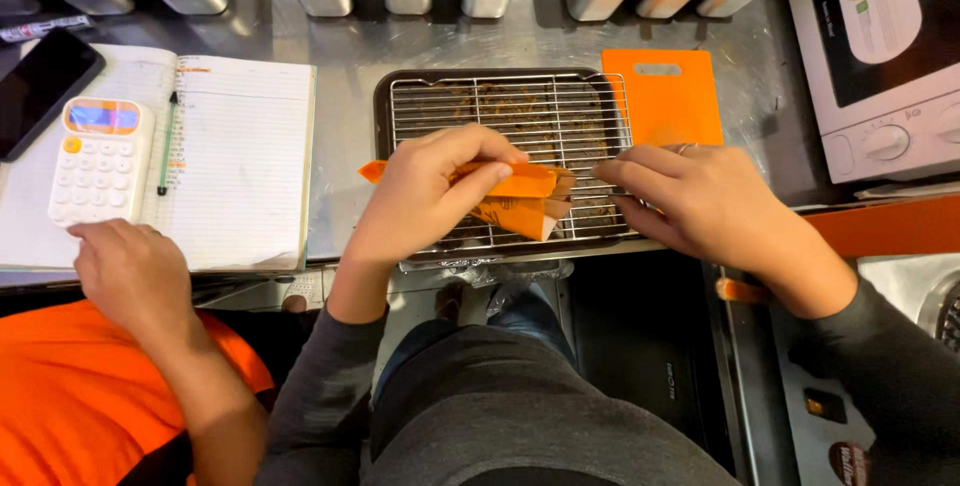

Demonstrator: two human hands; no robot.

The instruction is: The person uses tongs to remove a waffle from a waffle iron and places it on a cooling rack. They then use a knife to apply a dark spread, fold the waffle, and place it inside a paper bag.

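Steel counter [350,46]: left hand [425,191] grips orange sleeve [520,196]; right hand [700,201] pinches its end (closed).

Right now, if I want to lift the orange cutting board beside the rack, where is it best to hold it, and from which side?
Take the orange cutting board at its far end, where a slot handle is cut through. Come from above: it lies flat on the metal counter, its left edge by the wire rack, its near end under the right hand.
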